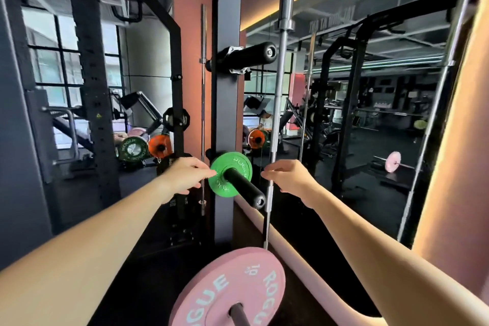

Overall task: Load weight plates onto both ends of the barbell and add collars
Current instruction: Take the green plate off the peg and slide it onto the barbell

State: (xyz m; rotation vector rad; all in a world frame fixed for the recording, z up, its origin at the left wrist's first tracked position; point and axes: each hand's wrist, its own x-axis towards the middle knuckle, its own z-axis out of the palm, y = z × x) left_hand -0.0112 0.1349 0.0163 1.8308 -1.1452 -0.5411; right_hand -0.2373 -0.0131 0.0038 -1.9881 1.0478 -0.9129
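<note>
A small green Rogue plate (236,164) hangs on a black storage peg (246,189) that sticks out of a grey post. My left hand (185,173) touches the plate's left edge with its fingertips. Just right of the plate, a short gap away, my right hand (287,176) hovers with fingers loosely curled and holds nothing. At the bottom, a pink Rogue plate (219,288) sits on a barbell sleeve (239,313). Spring collars (238,61) are clipped on the upper peg (246,57).
A chrome barbell (276,114) stands upright beside the right hand, against a large wall mirror (370,114). A black power rack (90,87) stands at left, with green and orange plates (144,148) stored behind it. The floor is dark rubber.
</note>
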